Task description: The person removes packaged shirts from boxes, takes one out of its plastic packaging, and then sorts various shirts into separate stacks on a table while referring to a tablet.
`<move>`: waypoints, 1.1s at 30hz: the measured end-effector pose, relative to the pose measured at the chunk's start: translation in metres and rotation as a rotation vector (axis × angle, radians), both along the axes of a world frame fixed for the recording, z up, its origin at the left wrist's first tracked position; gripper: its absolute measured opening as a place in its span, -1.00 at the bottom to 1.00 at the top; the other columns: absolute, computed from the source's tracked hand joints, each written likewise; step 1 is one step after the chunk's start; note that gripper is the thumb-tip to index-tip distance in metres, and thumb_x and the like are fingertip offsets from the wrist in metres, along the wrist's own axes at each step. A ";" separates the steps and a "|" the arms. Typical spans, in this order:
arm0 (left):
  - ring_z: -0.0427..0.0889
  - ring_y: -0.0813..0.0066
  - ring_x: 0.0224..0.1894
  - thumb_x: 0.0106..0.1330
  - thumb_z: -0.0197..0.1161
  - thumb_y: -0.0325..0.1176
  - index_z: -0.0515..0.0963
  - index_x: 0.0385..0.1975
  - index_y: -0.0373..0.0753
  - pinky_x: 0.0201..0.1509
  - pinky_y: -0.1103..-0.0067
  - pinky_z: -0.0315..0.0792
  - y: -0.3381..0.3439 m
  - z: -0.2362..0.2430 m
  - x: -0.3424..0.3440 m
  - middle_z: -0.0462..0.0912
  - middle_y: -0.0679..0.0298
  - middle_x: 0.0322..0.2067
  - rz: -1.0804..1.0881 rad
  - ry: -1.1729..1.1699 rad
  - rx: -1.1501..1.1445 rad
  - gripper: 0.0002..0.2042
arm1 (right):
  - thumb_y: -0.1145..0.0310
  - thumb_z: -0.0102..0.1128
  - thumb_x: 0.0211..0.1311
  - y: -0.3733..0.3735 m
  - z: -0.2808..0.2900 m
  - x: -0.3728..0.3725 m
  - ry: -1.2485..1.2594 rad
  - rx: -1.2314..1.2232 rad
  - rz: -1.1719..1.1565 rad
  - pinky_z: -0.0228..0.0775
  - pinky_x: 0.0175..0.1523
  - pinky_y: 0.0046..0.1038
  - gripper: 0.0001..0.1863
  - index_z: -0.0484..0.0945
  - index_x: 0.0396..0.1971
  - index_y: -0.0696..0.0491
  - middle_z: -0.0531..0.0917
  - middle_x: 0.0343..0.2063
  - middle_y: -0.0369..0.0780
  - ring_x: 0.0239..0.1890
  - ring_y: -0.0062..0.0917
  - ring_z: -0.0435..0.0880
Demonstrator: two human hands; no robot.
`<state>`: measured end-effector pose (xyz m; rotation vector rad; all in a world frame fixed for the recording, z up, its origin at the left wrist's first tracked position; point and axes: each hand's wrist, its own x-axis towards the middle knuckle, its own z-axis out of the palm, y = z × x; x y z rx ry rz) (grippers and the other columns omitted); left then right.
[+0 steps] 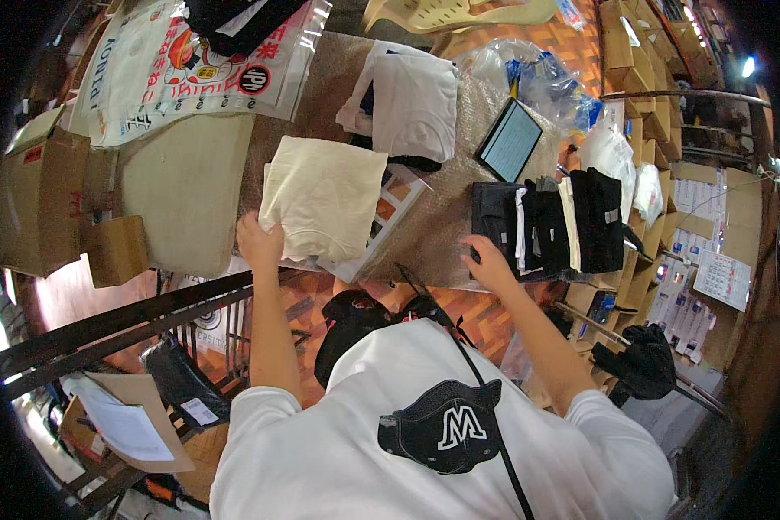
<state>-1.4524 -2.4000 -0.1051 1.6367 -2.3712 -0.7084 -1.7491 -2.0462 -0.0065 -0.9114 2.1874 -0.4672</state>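
A folded cream T-shirt (325, 195) lies on the table before me, over a clear sheet with an orange-and-white print (390, 208). My left hand (260, 243) pinches its left edge, thumb on top and fingers along the side. Apart from that shirt, my right hand (491, 264) hovers at the table's near edge with fingers bent and spread, close to a row of folded dark, grey and cream garments (546, 225). It seems to hold nothing. Behind the cream shirt is a stack of folded white shirts (414, 108).
A tablet (510, 140) leans behind the garment row, near crumpled clear plastic bags (542, 82). A large printed bag (182, 74) covers the far left, and a cardboard box (43, 199) stands left. Dark metal rails (139, 316) run at left; cardboard shelving (646, 121) lines the right.
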 end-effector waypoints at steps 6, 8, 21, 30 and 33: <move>0.41 -0.06 0.13 -0.21 0.49 -0.03 0.27 0.22 -0.05 0.17 0.25 0.31 -0.014 0.022 -0.082 0.43 -0.08 0.07 -0.010 -0.040 0.138 -0.13 | 0.30 0.19 0.15 -0.022 -0.033 0.000 -0.339 -0.106 -0.312 0.28 0.17 -0.33 -0.69 0.54 -0.12 0.09 0.59 -0.11 -0.06 0.03 -0.21 0.52; 0.46 -0.05 0.09 -0.27 0.52 -0.03 0.27 0.22 0.06 0.11 0.27 0.38 -0.029 0.029 -0.092 0.47 -0.04 0.06 0.032 -0.202 0.322 -0.10 | 0.32 0.19 0.13 -0.070 -0.032 -0.026 -0.214 -0.167 -0.204 0.30 0.15 -0.33 -0.68 0.54 -0.12 0.11 0.60 -0.13 -0.06 0.02 -0.20 0.52; 0.35 0.02 0.15 -0.17 0.48 -0.05 0.30 0.22 0.14 0.20 0.18 0.23 -0.042 0.026 -0.066 0.40 0.04 0.09 -0.358 -0.299 0.079 -0.19 | 0.23 0.18 0.02 -0.332 -0.074 -0.247 0.567 0.041 0.569 0.31 0.16 -0.23 -0.47 0.45 0.03 0.12 0.53 -0.01 0.01 0.04 -0.22 0.50; 0.18 0.20 0.32 0.16 0.25 -0.26 0.23 0.21 -0.27 0.38 0.29 0.01 0.075 0.099 -0.116 0.19 0.07 0.27 -0.232 0.659 0.039 -0.39 | 0.02 0.16 0.15 -0.018 0.053 -0.405 0.931 0.465 0.064 0.22 0.23 -0.41 -0.40 0.38 0.12 0.05 0.47 0.08 -0.15 0.10 -0.39 0.43; 0.24 0.13 0.25 0.05 0.23 -0.41 0.32 0.13 -0.31 0.33 0.31 0.07 0.105 0.087 -0.206 0.28 0.04 0.21 -0.388 0.696 0.193 -0.44 | -0.14 0.01 0.21 0.028 0.007 -0.399 0.257 0.515 -0.108 0.11 0.31 -0.41 -0.35 0.29 0.22 -0.11 0.35 0.21 -0.17 0.24 -0.34 0.30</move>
